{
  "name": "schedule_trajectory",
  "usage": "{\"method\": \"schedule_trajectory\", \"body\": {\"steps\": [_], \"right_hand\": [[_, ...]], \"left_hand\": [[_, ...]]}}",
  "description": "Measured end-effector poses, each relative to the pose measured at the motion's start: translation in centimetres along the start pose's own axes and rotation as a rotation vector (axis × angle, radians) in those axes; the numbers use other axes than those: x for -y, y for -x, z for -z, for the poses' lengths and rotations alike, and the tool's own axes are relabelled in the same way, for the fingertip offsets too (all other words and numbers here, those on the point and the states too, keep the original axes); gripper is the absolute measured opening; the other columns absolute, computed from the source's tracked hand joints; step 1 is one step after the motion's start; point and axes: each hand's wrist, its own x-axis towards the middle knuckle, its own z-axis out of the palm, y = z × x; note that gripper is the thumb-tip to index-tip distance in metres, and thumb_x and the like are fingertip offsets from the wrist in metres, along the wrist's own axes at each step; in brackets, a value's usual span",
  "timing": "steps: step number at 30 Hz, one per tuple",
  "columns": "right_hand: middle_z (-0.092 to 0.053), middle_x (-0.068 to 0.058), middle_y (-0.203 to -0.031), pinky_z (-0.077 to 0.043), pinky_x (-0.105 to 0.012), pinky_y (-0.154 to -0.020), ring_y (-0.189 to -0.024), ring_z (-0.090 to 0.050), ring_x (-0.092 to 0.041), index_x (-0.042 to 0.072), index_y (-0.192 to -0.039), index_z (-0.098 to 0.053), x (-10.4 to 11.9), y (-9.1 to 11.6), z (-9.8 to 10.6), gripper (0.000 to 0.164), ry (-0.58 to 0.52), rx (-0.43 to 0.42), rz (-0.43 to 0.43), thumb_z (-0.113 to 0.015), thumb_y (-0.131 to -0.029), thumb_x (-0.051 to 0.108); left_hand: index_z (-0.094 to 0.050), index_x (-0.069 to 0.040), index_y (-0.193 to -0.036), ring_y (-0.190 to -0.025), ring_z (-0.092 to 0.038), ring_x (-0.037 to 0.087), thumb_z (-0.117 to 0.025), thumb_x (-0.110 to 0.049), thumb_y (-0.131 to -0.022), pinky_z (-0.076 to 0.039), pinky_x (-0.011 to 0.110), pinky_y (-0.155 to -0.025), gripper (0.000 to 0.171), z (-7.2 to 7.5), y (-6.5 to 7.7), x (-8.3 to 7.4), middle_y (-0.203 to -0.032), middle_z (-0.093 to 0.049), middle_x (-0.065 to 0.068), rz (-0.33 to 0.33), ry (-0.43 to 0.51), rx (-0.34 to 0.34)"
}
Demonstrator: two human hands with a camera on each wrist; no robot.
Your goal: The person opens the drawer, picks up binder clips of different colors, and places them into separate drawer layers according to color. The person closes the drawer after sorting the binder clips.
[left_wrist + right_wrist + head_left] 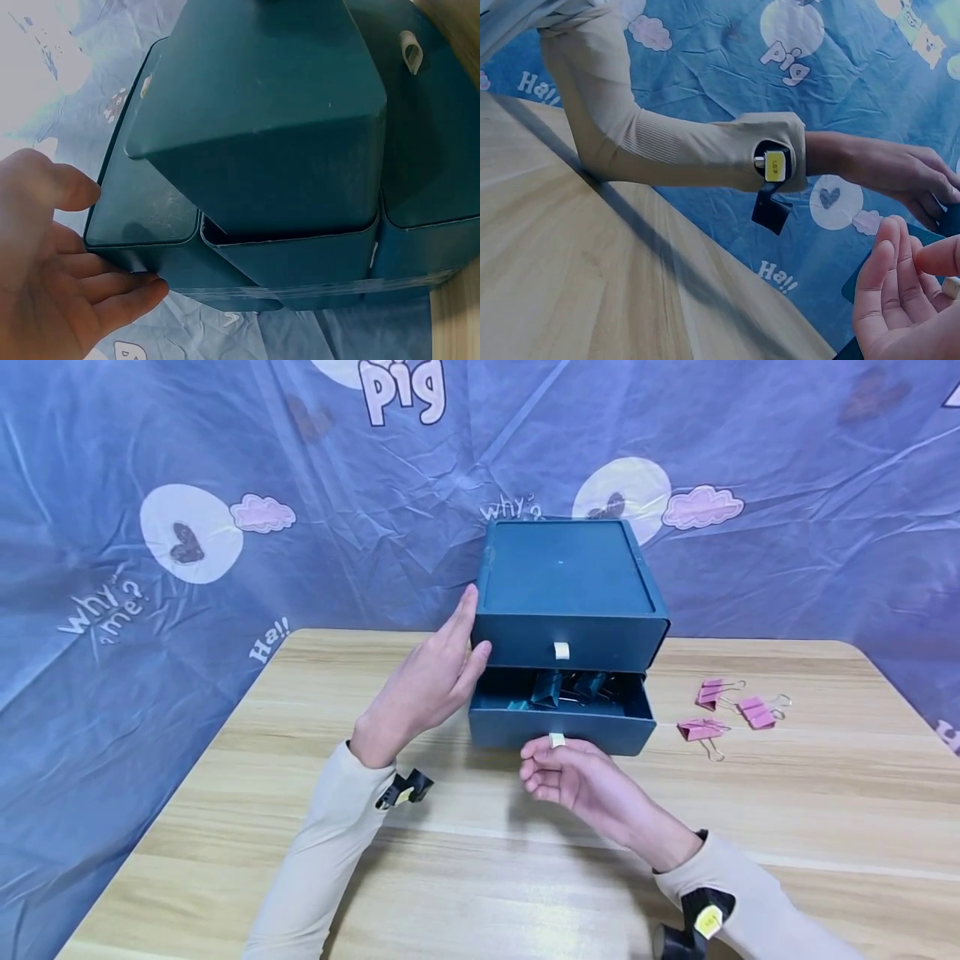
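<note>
A dark teal drawer cabinet [572,568] stands on the table, with white pull tabs on its drawers. Its middle drawer [600,732] is pulled out and holds several dark binder clips [547,688]. My right hand [581,781] is in front of that drawer, its curled fingers and thumb pinching the white tab [557,740]. My left hand [427,681] rests against the cabinet's left side, fingers extended. In the left wrist view, the left hand [60,262] is beside the top drawer [154,199], and the bottom drawer [427,112] is closed.
Three pink binder clips, one of them the nearest clip [702,729], lie on the wooden table [810,827] right of the cabinet. A blue printed cloth [360,527] hangs behind the table. Both wrists carry small black camera mounts [405,789].
</note>
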Motion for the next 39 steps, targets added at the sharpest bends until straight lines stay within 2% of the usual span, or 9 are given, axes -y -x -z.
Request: {"method": "schedule_trajectory", "body": {"steps": [7,18,27,34,39], "right_hand": [[-0.067,-0.004,-0.089,-0.054,-0.024,-0.078,-0.082,-0.062,-0.014,0.007,-0.100,-0.069,0.4,-0.8,0.3,0.026,-0.030,-0.051,0.001,-0.043,-0.100,0.005],[-0.067,-0.004,-0.090,-0.053,-0.023,-0.078,-0.083,-0.062,-0.014,0.007,-0.101,-0.069,0.6,-2.0,1.3,0.031,-0.040,-0.035,0.027,-0.039,-0.100,0.002],[-0.067,-0.004,-0.091,-0.053,-0.024,-0.078,-0.083,-0.062,-0.014,0.007,-0.105,-0.069,0.8,-2.3,1.6,0.029,-0.007,-0.065,0.035,-0.040,-0.100,0.004],[-0.068,-0.004,-0.089,-0.053,-0.023,-0.076,-0.082,-0.062,-0.014,0.007,-0.107,-0.069,1.2,-2.8,1.9,0.030,-0.017,-0.087,0.051,-0.040,-0.100,0.003],[-0.068,-0.004,-0.089,-0.053,-0.023,-0.076,-0.081,-0.062,-0.013,0.006,-0.110,-0.069,1.3,-3.0,2.3,0.031,-0.038,-0.085,0.069,-0.040,-0.100,0.002]], "left_hand": [[-0.011,0.007,-0.151,-0.144,-0.020,0.021,-0.031,-0.025,-0.106,-0.018,0.031,-0.117,0.059,0.0,0.0,0.0,-0.158,-0.015,0.019,-0.010,0.002,-0.001],[-0.008,0.007,-0.151,-0.145,-0.017,0.021,-0.024,-0.028,-0.107,-0.015,0.031,-0.117,0.059,0.0,0.1,0.2,-0.159,-0.011,0.019,-0.011,0.027,0.011],[-0.007,0.006,-0.152,-0.145,-0.015,0.020,-0.023,-0.033,-0.107,-0.013,0.029,-0.117,0.061,0.0,0.0,0.2,-0.159,-0.009,0.017,-0.002,0.037,0.029],[-0.005,0.006,-0.151,-0.145,-0.015,0.021,-0.022,-0.032,-0.107,-0.017,0.036,-0.117,0.060,0.1,0.1,0.2,-0.159,-0.007,0.017,-0.004,0.051,0.037],[-0.004,0.004,-0.152,-0.145,-0.013,0.018,-0.020,-0.033,-0.107,-0.014,0.032,-0.118,0.060,0.2,0.1,0.3,-0.160,-0.006,0.014,0.001,0.063,0.049]]}}
